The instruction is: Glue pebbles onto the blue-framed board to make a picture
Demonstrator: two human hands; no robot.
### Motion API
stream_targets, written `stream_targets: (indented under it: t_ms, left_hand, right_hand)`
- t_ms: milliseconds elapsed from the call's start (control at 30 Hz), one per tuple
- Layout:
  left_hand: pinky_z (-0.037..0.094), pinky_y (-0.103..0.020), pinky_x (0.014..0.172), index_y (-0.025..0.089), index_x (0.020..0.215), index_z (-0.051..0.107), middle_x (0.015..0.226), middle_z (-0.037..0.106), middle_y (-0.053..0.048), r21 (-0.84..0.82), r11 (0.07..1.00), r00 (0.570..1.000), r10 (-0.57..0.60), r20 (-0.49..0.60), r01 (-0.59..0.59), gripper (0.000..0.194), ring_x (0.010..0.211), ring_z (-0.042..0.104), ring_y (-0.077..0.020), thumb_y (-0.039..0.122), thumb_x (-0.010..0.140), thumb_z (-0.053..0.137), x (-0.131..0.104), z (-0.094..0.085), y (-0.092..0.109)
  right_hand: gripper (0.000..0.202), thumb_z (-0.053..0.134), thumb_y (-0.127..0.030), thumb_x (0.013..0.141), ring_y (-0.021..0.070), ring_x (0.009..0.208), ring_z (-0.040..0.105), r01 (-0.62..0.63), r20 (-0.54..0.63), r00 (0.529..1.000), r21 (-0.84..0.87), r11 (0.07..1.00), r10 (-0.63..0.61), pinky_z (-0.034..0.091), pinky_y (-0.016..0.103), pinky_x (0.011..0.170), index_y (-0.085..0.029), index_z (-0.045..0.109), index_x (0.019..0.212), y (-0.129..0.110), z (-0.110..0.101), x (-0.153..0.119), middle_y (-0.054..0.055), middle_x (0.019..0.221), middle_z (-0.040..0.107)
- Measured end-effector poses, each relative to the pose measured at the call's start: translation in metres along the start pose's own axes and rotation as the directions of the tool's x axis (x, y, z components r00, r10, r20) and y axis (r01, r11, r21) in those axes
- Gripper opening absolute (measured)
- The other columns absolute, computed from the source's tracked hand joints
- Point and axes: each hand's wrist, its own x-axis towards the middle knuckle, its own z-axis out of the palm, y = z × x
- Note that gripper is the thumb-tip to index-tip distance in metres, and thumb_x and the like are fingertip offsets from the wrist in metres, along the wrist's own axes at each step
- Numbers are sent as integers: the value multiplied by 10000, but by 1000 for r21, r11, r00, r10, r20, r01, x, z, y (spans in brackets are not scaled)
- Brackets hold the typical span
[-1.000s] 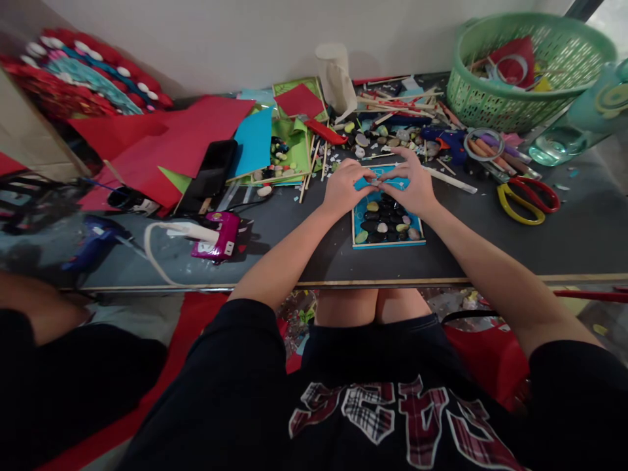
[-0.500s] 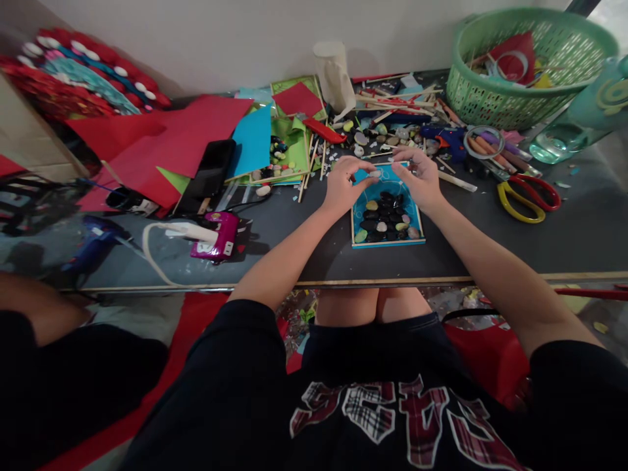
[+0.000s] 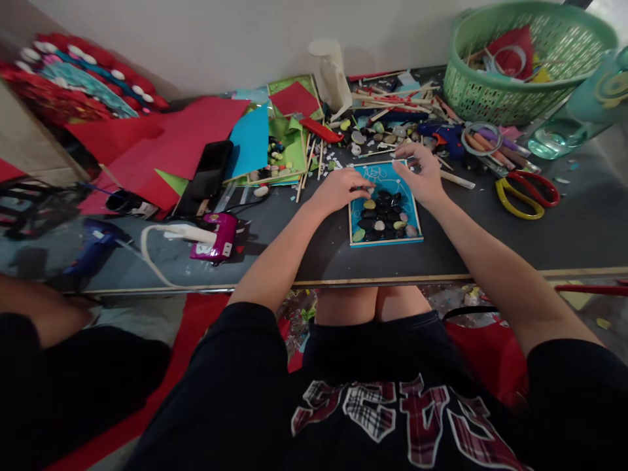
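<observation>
A blue framed board [image 3: 410, 190] lies near the table's front edge, with white line drawings on its upper part. Black stones [image 3: 387, 214] and a few lighter ones cover its lower middle. Over the board's left side, my left hand [image 3: 341, 190] pinches a small pale stone [image 3: 371, 190] between its fingertips. My right hand [image 3: 422, 175] rests at the board's upper right corner, its thumb and fingers apart and nothing visible between them.
Scissors [image 3: 526, 195], a tape roll [image 3: 481, 139] and a green basket [image 3: 520, 98] stand right. Loose stones and sticks lie behind the board. Left are a phone [image 3: 212, 169], purple power adapter [image 3: 216, 237], glue gun [image 3: 93, 245] and red paper [image 3: 171, 140]. Another person's arm [image 3: 44, 307] shows far left.
My left hand has moved down and slightly left with the pale stone, from the board's top edge to beside the black stones. My right hand has barely shifted.
</observation>
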Motion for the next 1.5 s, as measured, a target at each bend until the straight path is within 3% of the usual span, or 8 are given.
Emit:
stream_targets:
  t_ms: [200, 400, 533, 767, 1000, 1167, 1300, 1500]
  left_hand:
    - [570, -347, 920, 248, 1162, 794, 1073, 786, -67, -74, 997, 996, 9, 83, -2, 215, 1013, 735, -206, 271, 994, 662, 0, 3, -7]
    - [574, -392, 982, 264, 1082, 820, 1168, 769, -68, -79, 996, 999, 37, 18, -36, 184, 1135, 709, -235, 222, 969, 681, 0, 5, -3]
    - [593, -377, 946, 285, 1064, 822, 1109, 793, -45, -117, 992, 999, 40, 16, -37, 203, 1065, 737, -219, 217, 982, 650, 0, 6, -1]
    - [582, -378, 1019, 262, 1044, 823, 1088, 806, -41, -203, 979, 999, 37, 31, -30, 172, 1088, 744, -218, 204, 959, 686, 1, 5, 3]
    - [621, -367, 936, 236, 1074, 817, 1046, 809, -48, -223, 968, 992, -123, -35, 112, 218, 1010, 759, -235, 189, 864, 779, 0, 9, 2]
    - [595, -373, 975, 237, 1086, 808, 1082, 799, -55, -191, 978, 995, -90, -39, 81, 190, 1053, 743, -228, 208, 916, 729, 0, 9, -3]
    - [556, -401, 1036, 260, 1151, 791, 1156, 787, -56, -140, 990, 998, 21, -57, -29, 233, 1149, 710, -230, 201, 955, 679, 1, 10, -5]
    - [561, -406, 957, 263, 938, 819, 984, 804, -27, -62, 995, 996, 72, -47, -74, 138, 1025, 722, -229, 241, 956, 684, 2, 9, 0]
  right_hand:
    - [486, 617, -746, 899, 314, 1122, 670, 41, 32, 999, -32, 999, -40, 570, 506, 942, -278, 721, 978, -8, 1, -2, 64, 1135, 744]
    - [500, 587, -758, 911, 303, 1101, 668, 55, 43, 998, -35, 998, -54, 572, 486, 914, -283, 716, 998, -12, -1, -2, 59, 1126, 746]
    - [534, 574, -790, 901, 322, 1121, 656, 37, 60, 998, -39, 999, -34, 580, 511, 913, -289, 716, 1020, -10, -1, -2, 64, 1152, 733]
    - [531, 569, -782, 911, 331, 1127, 655, 45, 74, 996, -39, 998, -42, 588, 525, 919, -285, 710, 1030, -8, -1, -2, 83, 1162, 727]
    - [578, 546, -825, 895, 327, 1119, 661, 56, 48, 997, -28, 998, -54, 595, 516, 901, -289, 708, 1039, -4, 0, -3, 81, 1160, 725]
    - [604, 513, -850, 896, 325, 1131, 658, 39, 77, 996, -55, 998, -35, 597, 502, 886, -293, 708, 1024, -6, 0, -2, 80, 1158, 722]
    - [613, 502, -847, 906, 315, 1120, 661, 53, 64, 997, -40, 998, -50, 590, 482, 873, -280, 718, 994, -10, -1, -2, 81, 1140, 725]
    - [530, 560, -780, 915, 299, 1107, 660, 35, 64, 997, -38, 999, -32, 579, 462, 875, -278, 721, 967, -12, 0, -2, 67, 1123, 733]
